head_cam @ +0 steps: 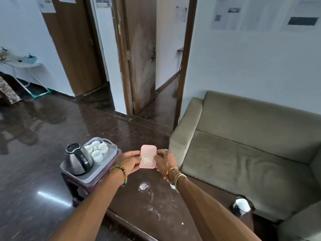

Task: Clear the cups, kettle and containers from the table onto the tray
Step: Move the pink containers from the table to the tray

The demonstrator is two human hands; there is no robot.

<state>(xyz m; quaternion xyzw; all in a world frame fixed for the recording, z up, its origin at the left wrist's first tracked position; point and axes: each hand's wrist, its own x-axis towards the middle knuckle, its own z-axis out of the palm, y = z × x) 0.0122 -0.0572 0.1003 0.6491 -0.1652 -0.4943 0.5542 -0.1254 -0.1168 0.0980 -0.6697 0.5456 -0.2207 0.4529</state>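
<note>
A pink rectangular container (pixel 148 156) with a patterned lid is held above the dark brown table (pixel 152 206). My left hand (pixel 129 160) grips its left side and my right hand (pixel 165 160) grips its right side. Left of the hands, a grey tray (pixel 104 168) sits on a small stool. On the tray stand a steel kettle (pixel 78 160) with a black handle and several white cups (pixel 97 150).
A grey-green sofa (pixel 251 145) fills the right side, close to the table's edge. A small black-and-white object (pixel 241 205) lies at the table's right edge. Polished dark floor extends to the left, and open doorways stand behind.
</note>
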